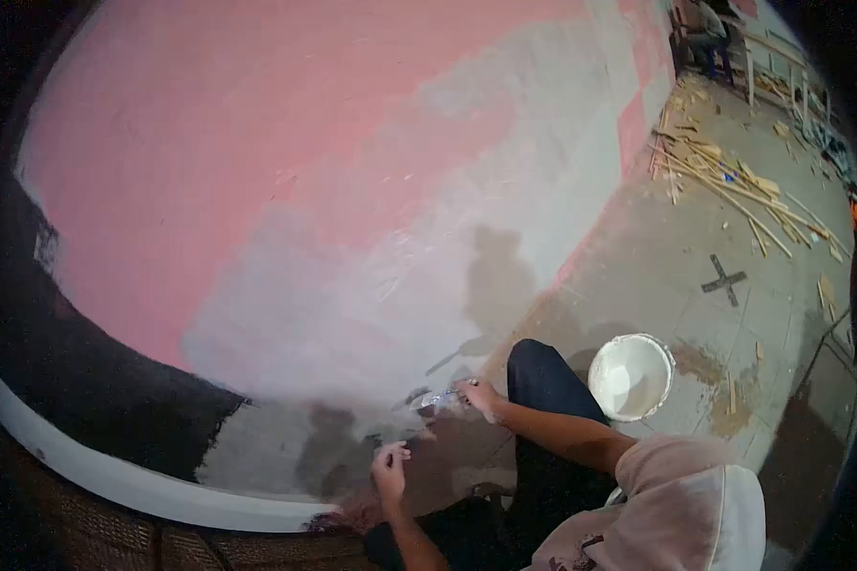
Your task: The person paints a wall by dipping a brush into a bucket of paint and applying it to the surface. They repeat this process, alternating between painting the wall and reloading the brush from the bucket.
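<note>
My right hand [484, 400] is closed round the handle of a putty knife [433, 401], its blade against or very near the lower part of the wall [352, 285]. Whitish filler covers a broad band of that pink wall. Below and to the left, my left hand [390, 466] is raised close to the wall with its fingers curled together; what they hold, if anything, is too small to make out. To the right of my bent knee [535, 366] stands a white bucket [631, 378] with white paste on its inside.
Wooden strips and scraps [733, 186] litter the floor at the upper right. A dark tape cross [724, 281] marks the tiles. Farther back, a person [709, 33] sits beside a wooden table frame [776, 52]. A white ledge [143, 483] runs along the lower left.
</note>
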A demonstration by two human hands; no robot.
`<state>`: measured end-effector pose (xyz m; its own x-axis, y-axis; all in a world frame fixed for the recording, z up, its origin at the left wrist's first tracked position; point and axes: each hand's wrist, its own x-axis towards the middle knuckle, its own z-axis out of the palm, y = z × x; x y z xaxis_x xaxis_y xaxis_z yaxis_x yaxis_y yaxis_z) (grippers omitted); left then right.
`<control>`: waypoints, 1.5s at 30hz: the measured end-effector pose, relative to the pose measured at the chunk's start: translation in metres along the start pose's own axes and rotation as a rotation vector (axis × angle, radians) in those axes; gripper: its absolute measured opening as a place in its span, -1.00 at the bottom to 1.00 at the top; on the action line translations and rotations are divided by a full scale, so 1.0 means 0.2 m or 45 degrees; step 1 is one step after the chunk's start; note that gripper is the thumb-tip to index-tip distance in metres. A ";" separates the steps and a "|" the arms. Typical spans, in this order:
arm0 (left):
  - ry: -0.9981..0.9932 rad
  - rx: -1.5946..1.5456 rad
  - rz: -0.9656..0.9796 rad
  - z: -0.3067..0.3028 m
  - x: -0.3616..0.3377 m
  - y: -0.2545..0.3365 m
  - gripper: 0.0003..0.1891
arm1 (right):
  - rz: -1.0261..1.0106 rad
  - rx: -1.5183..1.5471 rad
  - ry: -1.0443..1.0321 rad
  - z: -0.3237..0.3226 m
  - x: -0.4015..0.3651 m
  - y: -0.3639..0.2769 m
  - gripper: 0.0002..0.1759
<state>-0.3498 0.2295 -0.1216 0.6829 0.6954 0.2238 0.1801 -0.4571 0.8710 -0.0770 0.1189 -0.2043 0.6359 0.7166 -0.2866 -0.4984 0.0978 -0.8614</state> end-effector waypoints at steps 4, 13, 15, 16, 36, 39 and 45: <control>0.017 0.293 0.054 0.14 -0.03 0.22 -0.93 | 0.060 0.237 -0.100 0.05 -0.12 -0.14 -0.74; 0.431 -0.006 -0.011 0.28 -0.06 0.50 -0.82 | 0.036 0.263 -0.125 0.05 -0.01 -0.11 -0.77; 0.406 0.041 -0.110 0.25 -0.10 0.48 -0.91 | 0.157 0.197 -0.175 0.12 -0.06 -0.15 -0.77; 0.402 0.079 -0.146 0.28 -0.09 0.57 -0.92 | 0.252 0.240 -0.176 0.14 -0.06 -0.16 -0.76; 0.478 -0.648 -0.222 0.53 -0.12 0.21 -0.70 | 0.113 -0.013 -0.966 0.19 -0.36 -0.21 -0.66; 0.566 -0.622 -0.219 0.52 -0.13 0.22 -0.71 | 0.120 0.044 -1.037 0.16 -0.41 -0.28 -0.64; 0.779 -0.929 -0.300 0.53 -0.18 0.11 -0.64 | 0.058 -0.062 -1.170 0.23 -0.50 -0.35 -0.65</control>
<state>-0.2947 0.1351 -0.1571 0.1637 0.9863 0.0185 -0.3575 0.0418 0.9330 -0.1322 0.0713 -0.0957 -0.1121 0.9879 0.1072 -0.4728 0.0419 -0.8802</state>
